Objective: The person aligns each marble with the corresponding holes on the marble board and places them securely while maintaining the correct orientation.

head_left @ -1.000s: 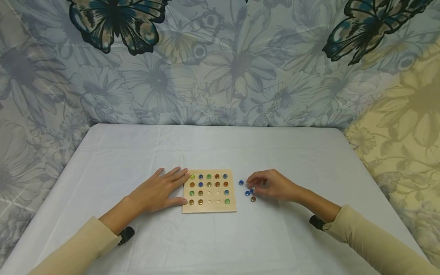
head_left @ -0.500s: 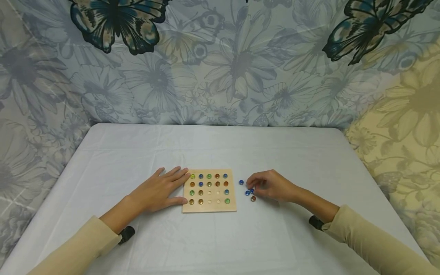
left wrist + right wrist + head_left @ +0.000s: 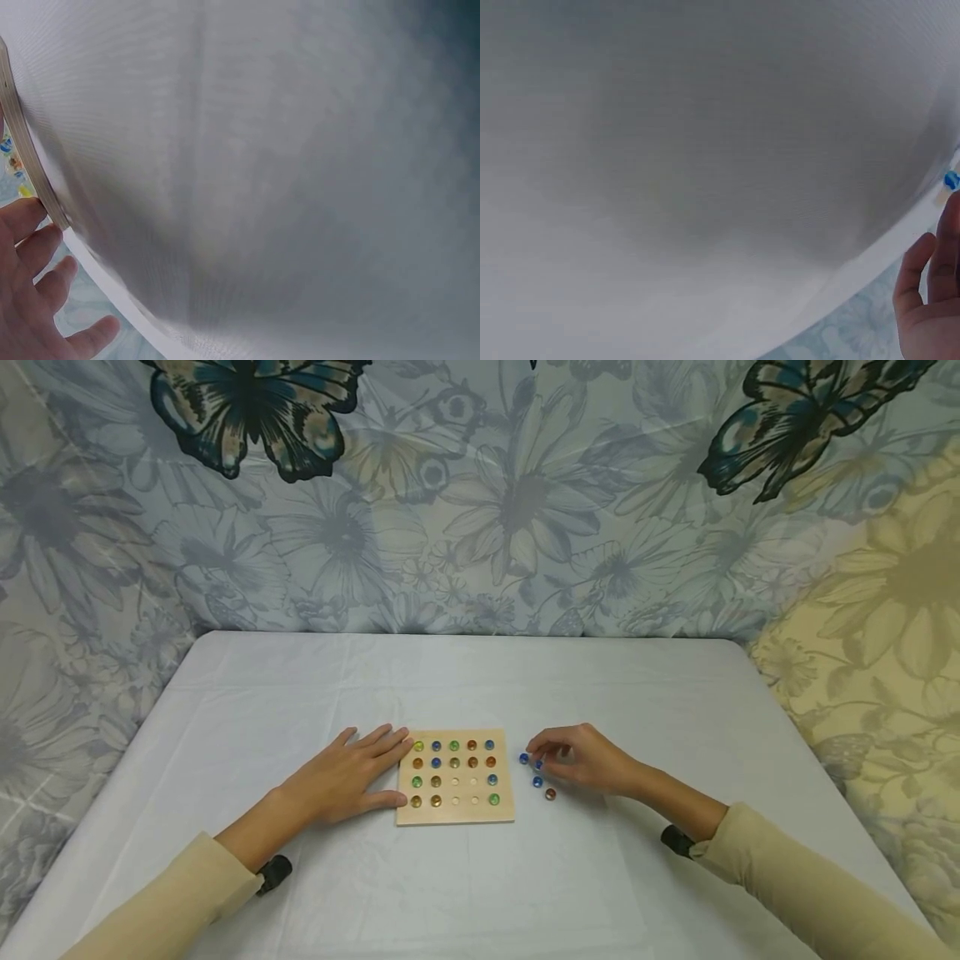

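In the head view my left hand point(image 3: 358, 777) lies at the left edge of a square wooden board point(image 3: 427, 818), fingers straight and spread. Its fingertips touch the board's edge in the left wrist view too. Coloured glass marbles, such as a green marble point(image 3: 493, 799) and a blue marble point(image 3: 492, 780), sit in rows of hollows; several hollows near the lower middle hold none. Right of the board, my right hand point(image 3: 588, 762) pinches a blue marble point(image 3: 538, 764) between thumb and fingertips. Close by lie another blue marble point(image 3: 523, 759), a third blue marble point(image 3: 537, 782) and a reddish-brown marble point(image 3: 551, 794).
A white cloth point(image 3: 465, 893) covers the table. Behind it hangs a flowered backdrop point(image 3: 517, 527) with butterflies, and yellow patterned fabric point(image 3: 885, 610) is at the right. A dark wrist camera point(image 3: 677, 841) sits below my right cuff, and another dark camera point(image 3: 275, 874) below the left.
My right hand has shifted left and slightly away from me, carrying a blue marble off the small group toward the board. My left hand stays on the board's edge.
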`<move>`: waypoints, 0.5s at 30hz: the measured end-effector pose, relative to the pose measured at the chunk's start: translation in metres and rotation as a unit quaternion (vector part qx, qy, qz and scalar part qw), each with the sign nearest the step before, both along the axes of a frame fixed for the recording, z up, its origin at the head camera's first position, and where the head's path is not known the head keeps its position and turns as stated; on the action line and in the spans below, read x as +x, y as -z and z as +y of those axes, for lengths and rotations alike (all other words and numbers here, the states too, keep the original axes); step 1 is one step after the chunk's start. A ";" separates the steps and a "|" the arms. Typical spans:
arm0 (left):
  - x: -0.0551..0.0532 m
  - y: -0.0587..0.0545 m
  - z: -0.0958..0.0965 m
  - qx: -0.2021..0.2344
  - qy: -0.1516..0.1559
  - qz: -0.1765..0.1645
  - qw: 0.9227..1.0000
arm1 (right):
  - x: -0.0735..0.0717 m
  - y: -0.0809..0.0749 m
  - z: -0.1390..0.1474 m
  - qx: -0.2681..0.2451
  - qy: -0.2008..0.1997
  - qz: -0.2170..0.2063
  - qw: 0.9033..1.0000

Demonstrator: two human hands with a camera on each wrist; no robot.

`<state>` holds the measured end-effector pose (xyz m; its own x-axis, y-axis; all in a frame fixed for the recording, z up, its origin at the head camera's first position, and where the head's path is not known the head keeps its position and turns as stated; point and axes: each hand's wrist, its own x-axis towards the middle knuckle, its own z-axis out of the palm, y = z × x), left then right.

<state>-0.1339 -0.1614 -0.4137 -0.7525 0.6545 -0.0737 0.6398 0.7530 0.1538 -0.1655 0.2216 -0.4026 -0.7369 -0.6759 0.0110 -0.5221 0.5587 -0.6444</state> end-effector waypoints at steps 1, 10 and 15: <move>0.000 0.000 0.000 0.000 -0.001 -0.001 1.000 | 0.000 -0.001 -0.003 -0.002 -0.002 0.000 1.000; 0.000 0.001 -0.001 0.005 0.003 -0.001 1.000 | -0.002 -0.010 -0.024 -0.020 -0.023 0.004 1.000; -0.002 0.002 -0.001 0.002 0.004 0.002 1.000 | -0.002 -0.007 -0.035 -0.035 -0.028 0.002 0.999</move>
